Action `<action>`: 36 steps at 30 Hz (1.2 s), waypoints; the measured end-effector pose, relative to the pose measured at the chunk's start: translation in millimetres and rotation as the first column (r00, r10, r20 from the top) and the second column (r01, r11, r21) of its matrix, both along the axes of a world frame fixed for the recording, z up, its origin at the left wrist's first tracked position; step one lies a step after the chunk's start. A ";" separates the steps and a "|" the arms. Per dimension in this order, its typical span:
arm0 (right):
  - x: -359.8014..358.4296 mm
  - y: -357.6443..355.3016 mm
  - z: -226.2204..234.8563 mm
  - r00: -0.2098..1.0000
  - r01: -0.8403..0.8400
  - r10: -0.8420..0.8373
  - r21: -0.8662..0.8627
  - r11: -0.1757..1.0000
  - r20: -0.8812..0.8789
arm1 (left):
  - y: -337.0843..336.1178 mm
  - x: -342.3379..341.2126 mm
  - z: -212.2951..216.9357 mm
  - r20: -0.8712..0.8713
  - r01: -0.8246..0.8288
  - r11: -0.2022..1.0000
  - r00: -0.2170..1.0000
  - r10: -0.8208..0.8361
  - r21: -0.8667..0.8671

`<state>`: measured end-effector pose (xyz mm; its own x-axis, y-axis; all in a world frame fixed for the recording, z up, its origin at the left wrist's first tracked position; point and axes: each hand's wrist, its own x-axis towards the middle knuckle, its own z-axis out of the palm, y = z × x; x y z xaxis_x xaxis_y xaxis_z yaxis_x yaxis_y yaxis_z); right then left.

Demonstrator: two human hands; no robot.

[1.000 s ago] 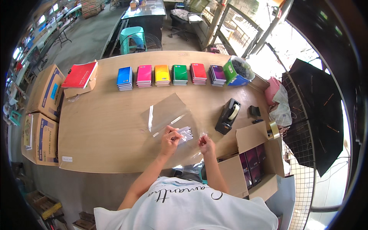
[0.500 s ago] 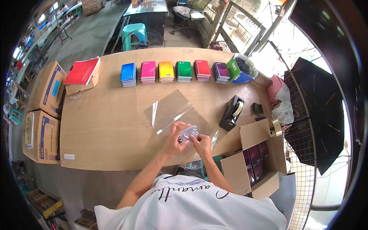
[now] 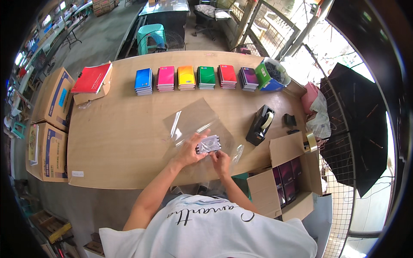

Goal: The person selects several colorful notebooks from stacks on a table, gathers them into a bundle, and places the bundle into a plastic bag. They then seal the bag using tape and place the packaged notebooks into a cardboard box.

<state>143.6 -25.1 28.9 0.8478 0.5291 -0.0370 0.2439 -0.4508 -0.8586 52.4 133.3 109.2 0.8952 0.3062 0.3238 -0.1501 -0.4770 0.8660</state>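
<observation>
Over the near part of the table I hold a small stack of spiral notebooks (image 3: 208, 145) that looks covered in shiny clear plastic, its dark coils showing at the ends. My left hand (image 3: 189, 150) is wrapped round its left side. Fingers pinched together, my right hand (image 3: 221, 162) grips at the lower right edge; whether it has the plastic or the notebooks there is hard to see. Beneath and beyond the hands lie clear plastic sheets (image 3: 195, 112), flat on the table. A crumpled piece of clear plastic (image 3: 237, 153) rests to the right of my right hand.
Stacks of coloured notebooks (image 3: 186, 77) line the far side, beside a green-and-blue bin (image 3: 271, 76). To the right are a black tape dispenser (image 3: 260, 125) and an open carton (image 3: 301, 202) of dark purple notebooks. Red notebooks (image 3: 91, 78) and closed cartons (image 3: 52, 148) stand left.
The notebook stack has tilted so that its broad face shows more. My right hand has slid down from its face to the lower edge, and my left hand has shifted slightly left.
</observation>
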 end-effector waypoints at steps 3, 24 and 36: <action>-2.1 -19.6 -26.3 0.995 0.016 -0.009 -0.070 0.997 0.095 | 2.7 -3.1 2.9 -0.019 -0.010 0.990 1.000 0.008 -0.138; 72.0 -323.0 133.9 0.838 0.536 -0.541 -0.083 0.840 -0.069 | -20.1 -58.6 -86.5 -0.440 0.246 0.841 0.898 -0.011 0.481; 227.2 -531.1 14.3 0.839 0.541 -0.277 -0.674 0.503 0.468 | -68.4 -55.1 -84.8 -0.576 0.321 0.663 0.792 0.205 0.677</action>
